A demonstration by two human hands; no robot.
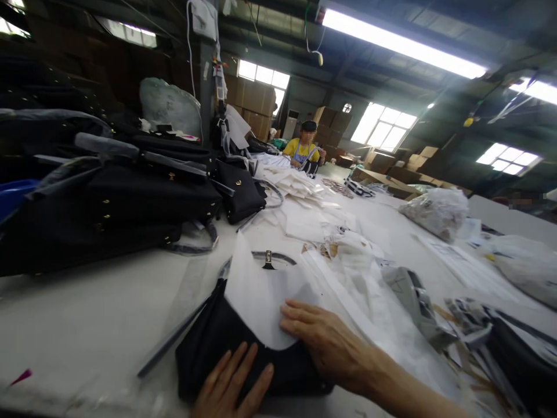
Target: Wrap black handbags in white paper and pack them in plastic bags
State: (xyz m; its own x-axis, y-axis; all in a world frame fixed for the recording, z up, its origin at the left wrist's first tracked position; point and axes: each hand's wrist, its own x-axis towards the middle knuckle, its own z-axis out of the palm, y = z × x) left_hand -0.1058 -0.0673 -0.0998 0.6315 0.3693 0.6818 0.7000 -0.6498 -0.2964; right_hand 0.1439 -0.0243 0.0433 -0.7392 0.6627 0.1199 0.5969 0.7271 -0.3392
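In the head view, a black, soft-sided handbag [202, 342] lies on the white surface [96, 325] in front of the person. The left hand [235, 380] rests on it, fingers spread and gripping nothing. The right hand [326, 339] lies over a smooth white sheet [252, 296] on the bag, fingers extended, not clenched. The step in hand seems to be flattening the sheet; the next move likely calls for steady, light pressure.
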